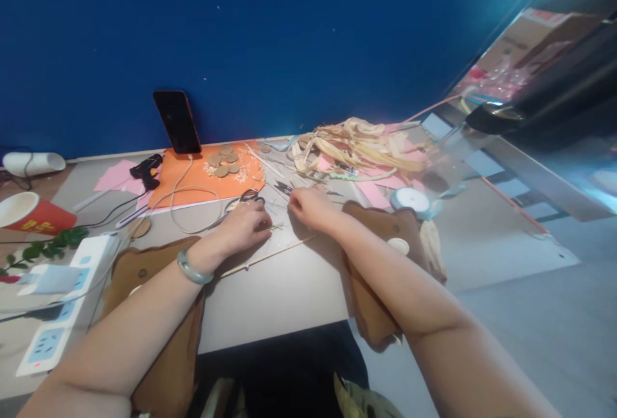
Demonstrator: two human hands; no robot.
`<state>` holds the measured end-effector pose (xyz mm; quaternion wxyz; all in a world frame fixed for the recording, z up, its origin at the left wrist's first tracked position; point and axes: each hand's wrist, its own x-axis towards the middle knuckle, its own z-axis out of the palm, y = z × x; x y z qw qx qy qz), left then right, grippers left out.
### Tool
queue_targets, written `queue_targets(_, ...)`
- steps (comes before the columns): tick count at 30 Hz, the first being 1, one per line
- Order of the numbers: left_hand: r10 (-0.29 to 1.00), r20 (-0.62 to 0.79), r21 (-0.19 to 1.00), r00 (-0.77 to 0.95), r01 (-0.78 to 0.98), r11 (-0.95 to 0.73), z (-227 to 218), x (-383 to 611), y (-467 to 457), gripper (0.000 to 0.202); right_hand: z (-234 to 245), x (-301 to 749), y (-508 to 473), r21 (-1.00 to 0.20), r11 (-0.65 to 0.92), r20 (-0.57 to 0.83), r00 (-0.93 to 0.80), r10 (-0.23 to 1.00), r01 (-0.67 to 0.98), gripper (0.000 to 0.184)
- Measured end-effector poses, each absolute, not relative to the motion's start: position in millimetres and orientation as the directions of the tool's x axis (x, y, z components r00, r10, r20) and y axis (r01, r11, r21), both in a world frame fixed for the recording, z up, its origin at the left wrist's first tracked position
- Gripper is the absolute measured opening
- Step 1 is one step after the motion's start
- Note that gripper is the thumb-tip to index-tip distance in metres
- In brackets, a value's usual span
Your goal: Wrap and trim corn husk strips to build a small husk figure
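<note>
My left hand (245, 225), with a jade-coloured bangle on the wrist, rests low over the table with its fingers curled in. Small green-yellow plant bits (276, 227) lie at its fingertips; whether it pinches any is hidden. Black-handled scissors (251, 196) lie just beyond it. My right hand (311, 206) is closed with fingers bent down, and what it grips, if anything, cannot be made out. Dark pointed blades (283, 188) show right beside its fingers; I cannot tell if they are held. A thin pale stick (270, 257) lies on the table nearer me.
Brown cushions (159, 283) (378, 263) lie under both forearms. Dried husk strips (357, 141) are heaped at the back right, near a ribbon roll (409, 200). Orange paper (180, 180) bears wooden discs (222, 161). Left are a phone (177, 122), glue gun (147, 172), power strip (72, 302) and red cup (36, 214).
</note>
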<state>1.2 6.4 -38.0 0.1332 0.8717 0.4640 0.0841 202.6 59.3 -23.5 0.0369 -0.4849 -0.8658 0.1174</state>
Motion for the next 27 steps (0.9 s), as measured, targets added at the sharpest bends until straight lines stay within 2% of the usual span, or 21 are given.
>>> queue_targets(5, 0.829, 0.015, 0.289, 0.56, 0.791, -0.539, -36.2, 6.0, 4.8, 0.027, -19.2, 203.5, 57.8, -0.281, 0.474, -0.028, -0.501, 0.865, 0.834, 0.015)
queue_targets(15, 0.827, 0.005, 0.252, 0.562, 0.8, -0.545, -38.0, 7.8, 4.2, 0.023, -18.7, 201.6, 54.2, -0.306, 0.502, -0.027, -0.534, 0.845, 0.809, 0.016)
queue_targets(27, 0.849, 0.006, 0.265, 0.528, 0.818, -0.51, -37.3, 5.1, 5.5, 0.02, -23.4, 200.8, 56.0, -0.323, 0.521, -0.011, -0.554, 0.833, 0.79, 0.015)
